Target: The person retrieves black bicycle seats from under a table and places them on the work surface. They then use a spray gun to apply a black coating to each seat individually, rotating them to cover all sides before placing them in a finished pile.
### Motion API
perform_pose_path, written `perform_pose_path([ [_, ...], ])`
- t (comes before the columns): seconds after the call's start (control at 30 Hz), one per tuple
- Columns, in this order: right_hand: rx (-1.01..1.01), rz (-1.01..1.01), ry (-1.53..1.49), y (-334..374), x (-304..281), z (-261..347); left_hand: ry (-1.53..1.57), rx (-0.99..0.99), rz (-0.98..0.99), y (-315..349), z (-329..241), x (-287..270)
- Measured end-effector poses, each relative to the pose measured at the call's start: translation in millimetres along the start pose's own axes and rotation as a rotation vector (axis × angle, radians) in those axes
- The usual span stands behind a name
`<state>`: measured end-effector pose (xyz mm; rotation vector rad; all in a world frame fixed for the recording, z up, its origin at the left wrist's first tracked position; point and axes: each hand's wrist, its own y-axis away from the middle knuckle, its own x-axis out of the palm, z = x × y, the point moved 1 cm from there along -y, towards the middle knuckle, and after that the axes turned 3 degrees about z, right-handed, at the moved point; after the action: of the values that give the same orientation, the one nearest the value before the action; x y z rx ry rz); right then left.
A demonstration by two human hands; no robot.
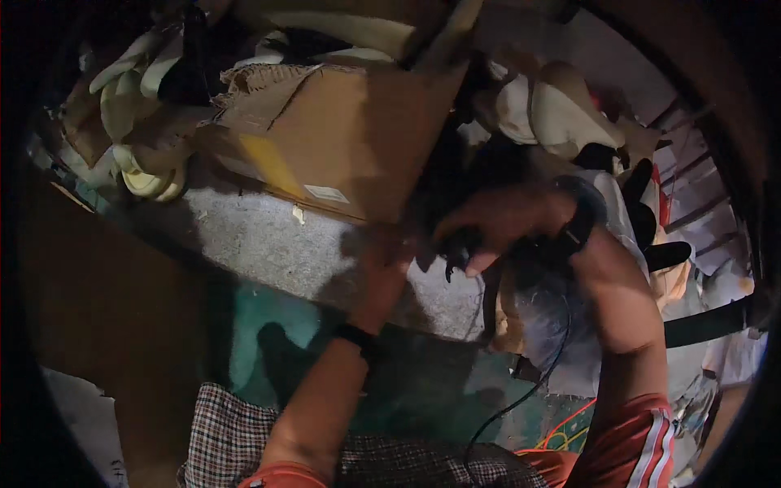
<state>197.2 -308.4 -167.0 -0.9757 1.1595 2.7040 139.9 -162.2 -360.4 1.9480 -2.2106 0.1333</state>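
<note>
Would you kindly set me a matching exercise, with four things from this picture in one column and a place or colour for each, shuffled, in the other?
Things:
1. Right hand
2. Box
3. Right sleeve
4. Cloth

Places and colours:
A. Red with white stripes
B. With a small dark object at its fingers
C. Dark and light checks
D. Brown, with a yellow patch

Pairs: 1-B, 2-D, 3-A, 4-C
</note>
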Motion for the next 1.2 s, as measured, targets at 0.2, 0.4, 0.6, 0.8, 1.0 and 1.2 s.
perform_pose_path([
  [0.2,0.227,-0.458,-0.536,5.7,-15.4,-100.9,-0.601,0.286,0.054,14.3,16.9,12.6],
  [0.4,0.454,-1.204,-0.15,-18.2,-33.9,-204.4,-0.656,0.513,-0.032,18.7,33.8,23.6],
  [0.6,0.552,-1.346,0.119,-67.1,-29.9,-231.6,-0.702,0.525,0.081,14.5,28.3,25.0],
  [0.8,0.617,-1.284,0.263,-69.3,20.2,-203.8,-0.68,0.57,0.057,-2.4,56.8,22.4],
  [1.0,0.603,-1.265,0.276,-63.1,36.2,-195.3,-0.668,0.534,0.052,2.2,65.4,29.2],
  [1.2,0.565,-1.244,0.29,-58.6,37.2,-192.5,-0.587,0.554,0.085,-1.2,62.8,29.4],
])
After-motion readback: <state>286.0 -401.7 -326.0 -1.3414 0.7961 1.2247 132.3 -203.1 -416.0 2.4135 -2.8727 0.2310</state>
